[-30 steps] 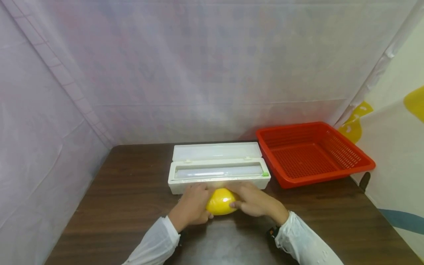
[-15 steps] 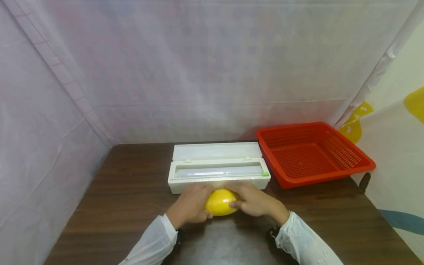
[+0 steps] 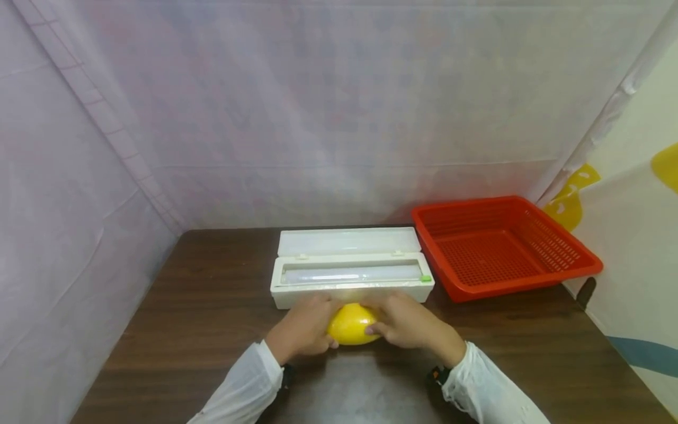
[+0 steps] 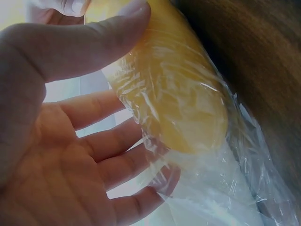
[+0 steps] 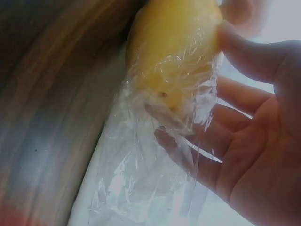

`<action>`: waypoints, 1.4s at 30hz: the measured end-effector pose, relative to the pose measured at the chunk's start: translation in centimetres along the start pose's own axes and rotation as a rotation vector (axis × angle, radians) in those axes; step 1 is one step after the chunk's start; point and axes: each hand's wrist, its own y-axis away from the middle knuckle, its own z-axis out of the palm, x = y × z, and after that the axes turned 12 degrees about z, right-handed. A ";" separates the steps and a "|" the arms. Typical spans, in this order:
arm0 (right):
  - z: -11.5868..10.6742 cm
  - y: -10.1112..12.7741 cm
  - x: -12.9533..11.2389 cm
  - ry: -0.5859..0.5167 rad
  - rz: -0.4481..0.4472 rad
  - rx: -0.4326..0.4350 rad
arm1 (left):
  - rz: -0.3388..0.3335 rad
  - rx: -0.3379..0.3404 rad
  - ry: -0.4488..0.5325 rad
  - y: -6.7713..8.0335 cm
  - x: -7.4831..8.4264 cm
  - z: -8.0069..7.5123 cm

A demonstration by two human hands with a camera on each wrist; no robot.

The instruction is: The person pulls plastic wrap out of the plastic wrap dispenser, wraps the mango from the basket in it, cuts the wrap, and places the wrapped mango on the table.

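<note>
A smooth yellow oval fruit lies sideways between both hands, just before the white cling film box. Clear cling film covers it and trails loose past its ends in both wrist views. My left hand holds its left end, the thumb on top and the fingers bent behind the film. At the other end my right hand grips it, thumb against the yellow skin and fingertips behind the film. The fruit's exact kind is unclear. Its far side is hidden in the head view.
The box lid is tipped back, with a film roll inside and a green slider at the right. A red plastic basket stands to the box's right on the dark wooden table. White sheets hang behind and beside it.
Both hands and the fruit stay nearly in place, with only a very slight shift of the fruit to the left. The head view has turned slightly.
</note>
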 end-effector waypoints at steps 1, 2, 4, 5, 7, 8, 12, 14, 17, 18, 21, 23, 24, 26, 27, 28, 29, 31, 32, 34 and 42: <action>0.0 0.1 -0.1 0.022 -0.010 0.015 | 0.005 -0.001 -0.008 0.0 0.0 0.0; 0.1 0.1 -0.3 0.044 -0.024 0.033 | 0.010 -0.001 -0.016 0.0 0.0 0.1; 0.1 0.2 -0.6 0.102 -0.049 0.074 | 0.017 -0.003 -0.033 -0.1 0.0 0.1; 0.1 0.3 -0.7 0.132 -0.064 0.101 | 0.020 -0.005 -0.042 -0.1 0.0 0.1; 0.1 0.3 -0.9 0.171 -0.084 0.137 | 0.018 -0.013 -0.044 -0.1 0.1 0.1; 0.2 0.3 -1.0 0.195 -0.095 0.155 | 0.014 -0.019 -0.044 -0.1 0.1 0.1; 0.5 0.3 -1.1 0.269 -0.106 0.180 | 0.003 -0.030 -0.035 -0.2 0.3 0.1; 0.6 0.2 -1.0 0.285 -0.090 0.181 | 0.004 -0.029 -0.039 -0.2 0.4 0.1; 0.6 0.1 -0.8 0.264 -0.071 0.176 | -0.004 -0.026 -0.031 -0.1 0.7 0.0; 0.6 0.1 -0.7 0.253 -0.069 0.178 | -0.011 -0.025 -0.026 -0.1 0.8 0.0; 0.6 0.0 -0.5 0.236 -0.079 0.188 | -0.043 -0.022 0.001 0.0 1.0 0.0; 0.6 0.0 -0.3 0.231 -0.085 0.192 | -0.061 -0.008 0.013 0.1 1.2 0.1; 0.5 0.0 -0.3 0.227 -0.086 0.191 | -0.063 0.005 0.009 0.0 1.2 0.2; 0.5 -0.1 -0.2 0.221 -0.083 0.186 | -0.070 0.029 -0.003 0.0 1.2 0.4; 0.5 -0.1 -0.2 0.217 -0.081 0.183 | -0.073 0.041 -0.010 -0.1 1.2 0.5; 0.5 -0.1 -0.2 0.214 -0.079 0.180 | -0.071 0.050 -0.020 -0.1 1.2 0.6; 0.5 -0.1 -0.2 0.213 -0.077 0.177 | -0.069 0.059 -0.025 -0.1 1.1 0.7; 0.5 -0.1 -0.2 0.210 -0.072 0.170 | -0.075 0.067 -0.014 -0.1 1.1 0.7; 0.5 -0.1 -0.2 0.207 -0.068 0.167 | -0.077 0.068 -0.004 -0.1 1.1 0.7; 0.5 -0.1 -0.2 0.201 -0.061 0.161 | -0.072 0.073 0.003 -0.1 1.1 0.6; 0.4 -0.2 -0.2 0.180 -0.064 0.158 | -0.048 0.076 -0.036 -0.1 1.1 0.1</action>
